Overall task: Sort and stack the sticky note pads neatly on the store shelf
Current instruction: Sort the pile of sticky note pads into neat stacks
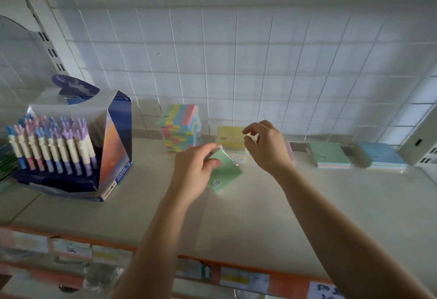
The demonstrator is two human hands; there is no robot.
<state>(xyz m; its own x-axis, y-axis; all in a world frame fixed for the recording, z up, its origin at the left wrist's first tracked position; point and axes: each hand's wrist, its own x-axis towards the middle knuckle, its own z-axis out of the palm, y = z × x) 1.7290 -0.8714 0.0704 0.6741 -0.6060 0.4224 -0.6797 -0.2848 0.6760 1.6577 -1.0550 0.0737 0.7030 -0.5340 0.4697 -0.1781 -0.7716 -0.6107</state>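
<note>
Orange-edged shelf (283,277) front, lined with paper labels, crosses the bottom of the frame; its pale, smooth top leaves open room at lower right. At centre the left hand (196,171) grips a square green pad (224,171) in glossy clear film, tilted above the shelf. The right hand (267,145) hovers just beside it, fingers curled; whether it pinches anything I cannot tell. Along the tiled wall (212,62) stand a tall striped stack (181,128), a yellow-topped stack (230,135) and flat pastel pads (329,154). A glossy pen box (115,147) sits at left.

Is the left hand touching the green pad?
Touching. The head view shows the left hand gripping the green pad, thumb pressed on its top face.
</note>
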